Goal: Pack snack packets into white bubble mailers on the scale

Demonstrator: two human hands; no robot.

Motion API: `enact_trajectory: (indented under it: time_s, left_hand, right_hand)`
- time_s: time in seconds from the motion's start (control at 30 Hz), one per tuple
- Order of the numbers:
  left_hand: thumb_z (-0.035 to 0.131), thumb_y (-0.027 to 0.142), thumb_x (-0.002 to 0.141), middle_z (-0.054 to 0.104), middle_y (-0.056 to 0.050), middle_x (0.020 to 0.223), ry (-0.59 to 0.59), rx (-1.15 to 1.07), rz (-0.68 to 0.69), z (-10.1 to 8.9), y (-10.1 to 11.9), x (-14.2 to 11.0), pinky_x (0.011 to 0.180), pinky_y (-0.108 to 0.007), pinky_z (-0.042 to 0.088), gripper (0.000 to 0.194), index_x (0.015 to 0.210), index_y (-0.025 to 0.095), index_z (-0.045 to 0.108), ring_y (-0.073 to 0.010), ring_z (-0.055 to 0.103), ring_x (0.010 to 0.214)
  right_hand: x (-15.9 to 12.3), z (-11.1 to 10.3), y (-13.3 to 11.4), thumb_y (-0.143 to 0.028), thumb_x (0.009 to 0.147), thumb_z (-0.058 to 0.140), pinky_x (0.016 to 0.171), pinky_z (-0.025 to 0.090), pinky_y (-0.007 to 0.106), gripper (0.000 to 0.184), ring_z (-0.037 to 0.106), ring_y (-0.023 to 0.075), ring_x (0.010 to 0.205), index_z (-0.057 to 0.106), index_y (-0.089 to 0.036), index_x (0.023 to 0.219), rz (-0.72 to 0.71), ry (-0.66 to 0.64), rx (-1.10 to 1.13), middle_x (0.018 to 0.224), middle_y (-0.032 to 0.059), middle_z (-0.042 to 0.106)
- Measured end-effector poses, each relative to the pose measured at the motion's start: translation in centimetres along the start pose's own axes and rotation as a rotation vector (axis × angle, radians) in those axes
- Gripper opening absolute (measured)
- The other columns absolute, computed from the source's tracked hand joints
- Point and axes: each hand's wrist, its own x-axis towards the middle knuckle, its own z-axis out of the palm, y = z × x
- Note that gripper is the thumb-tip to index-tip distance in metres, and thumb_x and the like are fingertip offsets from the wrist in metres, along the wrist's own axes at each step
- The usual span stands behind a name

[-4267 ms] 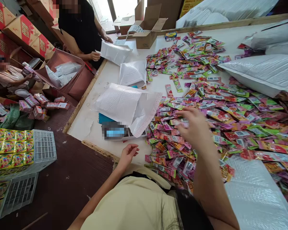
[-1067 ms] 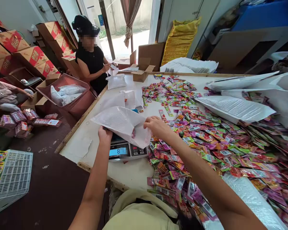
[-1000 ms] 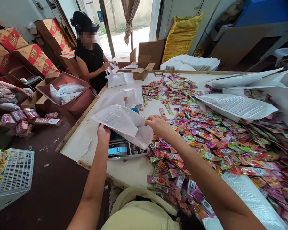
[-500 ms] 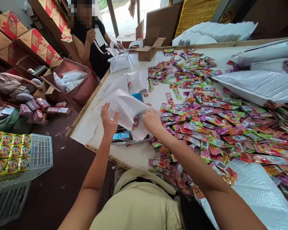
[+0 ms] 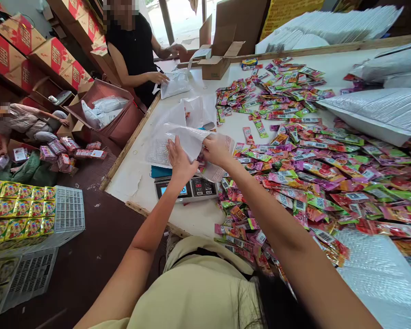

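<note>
A white bubble mailer [image 5: 160,145] lies over a digital scale [image 5: 205,189] at the near side of the table. My left hand [image 5: 182,161] rests against the mailer's front with fingers stretched out and the thumb apart. My right hand [image 5: 216,149] is closed on the mailer's edge at its open mouth. A little of some colourful packets shows inside the mouth, between my hands. Part of the scale's lit display is covered by my left forearm. Many small snack packets [image 5: 287,160] lie in a loose heap to the right.
White mailers [image 5: 373,109] are stacked at the right, with more [image 5: 332,32] behind. A co-worker [image 5: 132,50] stands at the far left corner beside a filled mailer [image 5: 174,83] and an open carton [image 5: 214,68]. Another person [image 5: 23,121] sits low at the left. A plastic crate [image 5: 70,208] holds yellow packs.
My left hand has moved right and up onto the mailer. The mailer has lifted and shifted, uncovering the scale's buttons. The co-worker's hand has come down onto the filled mailer.
</note>
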Motion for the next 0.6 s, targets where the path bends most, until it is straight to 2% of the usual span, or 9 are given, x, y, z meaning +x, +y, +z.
enact_trajectory:
  time_s: [0.07, 0.13, 0.27, 0.33, 0.47, 0.6]
  left_hand:
    - [0.075, 0.012, 0.073, 0.008, -0.019, 0.171, 0.001, -0.04, 0.062, -0.5, -0.4, -0.2, 0.127, -0.063, 0.006, 0.105, 0.158, 0.027, 0.016, -0.0391, 0.001, 0.16]
    - [0.072, 0.011, 0.076, 0.012, -0.017, 0.17, -0.004, -0.083, 0.142, -1.4, -0.8, -0.3, 0.129, -0.06, 0.005, 0.099, 0.158, 0.026, 0.018, -0.037, 0.004, 0.16]
    - [0.072, 0.015, 0.08, 0.022, -0.014, 0.168, -0.042, -0.115, 0.238, -3.2, -1.0, -0.2, 0.13, -0.055, 0.006, 0.093, 0.157, 0.027, 0.022, -0.0351, 0.013, 0.159]
    - [0.073, 0.018, 0.081, 0.028, -0.013, 0.166, -0.069, -0.118, 0.242, -3.9, -0.9, -0.2, 0.13, -0.055, 0.01, 0.09, 0.156, 0.029, 0.025, -0.0346, 0.018, 0.158]
    - [0.073, 0.021, 0.083, 0.033, -0.012, 0.163, -0.09, -0.153, 0.206, -4.8, -0.9, -0.3, 0.128, -0.053, 0.019, 0.085, 0.155, 0.031, 0.029, -0.033, 0.024, 0.156]
    - [0.073, 0.02, 0.084, 0.035, -0.012, 0.162, -0.094, -0.165, 0.207, -4.8, -1.0, -0.6, 0.127, -0.055, 0.023, 0.083, 0.155, 0.032, 0.032, -0.0324, 0.028, 0.154]
  right_hand:
    - [-1.0, 1.2, 0.2, -0.014, 0.084, 0.052, 0.101, 0.046, 0.039, 0.061, 0.054, 0.0284, 0.127, 0.047, -0.009, 0.144, 0.039, -0.022, 0.099, 0.142, 0.0206, 0.055]
    - [-1.8, 2.4, -0.2, -0.018, 0.081, 0.059, 0.096, 0.048, 0.039, 0.07, 0.056, 0.0298, 0.12, 0.041, -0.005, 0.148, 0.107, -0.081, 0.136, 0.139, 0.0234, 0.055]
    - [-2.2, 4.1, -1.4, -0.018, 0.085, 0.057, 0.091, 0.049, 0.037, 0.058, 0.058, 0.0281, 0.113, 0.049, -0.01, 0.142, 0.147, -0.077, 0.125, 0.128, 0.0196, 0.059]
    - [-2.0, 3.9, -1.6, -0.017, 0.086, 0.055, 0.089, 0.049, 0.034, 0.053, 0.06, 0.026, 0.11, 0.053, -0.013, 0.14, 0.142, -0.049, 0.15, 0.126, 0.0168, 0.061]
    - [-2.5, 2.2, -1.1, -0.012, 0.084, 0.055, 0.092, 0.048, 0.033, 0.048, 0.061, 0.024, 0.109, 0.063, -0.015, 0.131, 0.127, 0.05, 0.218, 0.122, 0.0132, 0.065]
    - [-4.3, 1.2, -0.6, -0.012, 0.078, 0.054, 0.089, 0.049, 0.036, 0.039, 0.061, 0.023, 0.094, 0.073, -0.015, 0.112, 0.222, 0.193, 0.334, 0.108, 0.0113, 0.068]
